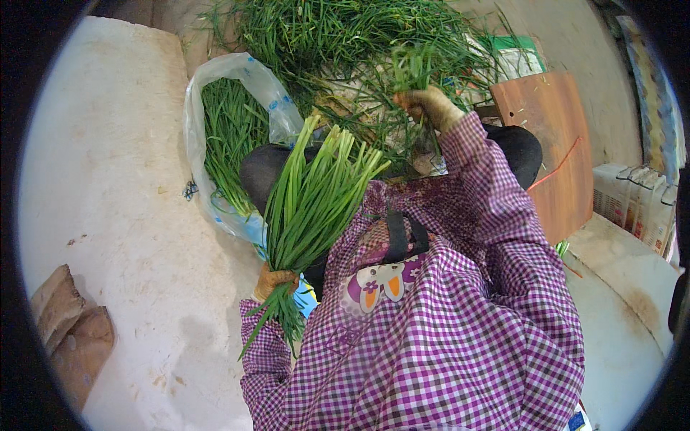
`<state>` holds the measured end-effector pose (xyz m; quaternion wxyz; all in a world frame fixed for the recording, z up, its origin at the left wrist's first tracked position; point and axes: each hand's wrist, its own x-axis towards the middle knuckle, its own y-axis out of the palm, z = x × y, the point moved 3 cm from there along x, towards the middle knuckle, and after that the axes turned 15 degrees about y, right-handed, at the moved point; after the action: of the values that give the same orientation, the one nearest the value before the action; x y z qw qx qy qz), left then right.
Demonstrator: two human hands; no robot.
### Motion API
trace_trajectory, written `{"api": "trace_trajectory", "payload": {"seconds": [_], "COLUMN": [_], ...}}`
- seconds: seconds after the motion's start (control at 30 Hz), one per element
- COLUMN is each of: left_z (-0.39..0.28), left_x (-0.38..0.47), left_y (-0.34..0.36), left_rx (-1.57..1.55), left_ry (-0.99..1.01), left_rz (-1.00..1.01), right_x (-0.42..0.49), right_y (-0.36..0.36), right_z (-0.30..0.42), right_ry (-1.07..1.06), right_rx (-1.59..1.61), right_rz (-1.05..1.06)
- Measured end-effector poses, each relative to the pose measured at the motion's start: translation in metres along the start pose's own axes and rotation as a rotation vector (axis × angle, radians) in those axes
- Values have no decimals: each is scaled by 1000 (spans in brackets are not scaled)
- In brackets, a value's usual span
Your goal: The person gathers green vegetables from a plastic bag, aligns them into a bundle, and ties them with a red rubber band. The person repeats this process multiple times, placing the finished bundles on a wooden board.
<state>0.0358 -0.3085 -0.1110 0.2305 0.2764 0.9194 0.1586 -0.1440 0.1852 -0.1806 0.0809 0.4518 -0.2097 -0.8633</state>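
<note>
My left hand (274, 283) is closed around the leafy lower end of a thick bunch of garlic chives (318, 210). Their pale cut ends fan out away from me, over my bent knee. Held out to the front right, my right hand (431, 108) grips a smaller tuft of chives (414, 64), blurred by motion. Beyond it spreads a large loose heap of chives (350, 32). To the left of my knee, a clear plastic bag (280, 108) stands with its mouth wide, and more chives (232, 129) lie inside it.
A brown wooden board (550, 151) leans at my right, with a red cord (558, 164) across it. Behind it is a bundle of strapped packages (633, 202). A pale slab (135, 215) runs along my left, with a folded brown cloth or sacking (75, 328) near its edge.
</note>
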Motion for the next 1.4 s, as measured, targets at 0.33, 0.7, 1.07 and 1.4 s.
{"api": "trace_trajectory", "payload": {"seconds": [0.33, 0.7, 1.07, 1.4], "left_z": [-12, -16, -24, -38], "left_x": [1, 8, 12, 17], "left_y": [8, 11, 25, 37], "left_rx": [-141, -8, 231, 247], "left_ry": [-297, -190, -253, -267], "left_rz": [-302, -168, -254, -260], "right_x": [2, -21, 6, -7], "right_y": [73, 120, 35, 85], "right_z": [-91, -58, -65, -55], "right_ry": [106, -123, -187, 2], "right_rx": [-381, -813, -653, -920], "right_rz": [-118, -143, -549, -138]}}
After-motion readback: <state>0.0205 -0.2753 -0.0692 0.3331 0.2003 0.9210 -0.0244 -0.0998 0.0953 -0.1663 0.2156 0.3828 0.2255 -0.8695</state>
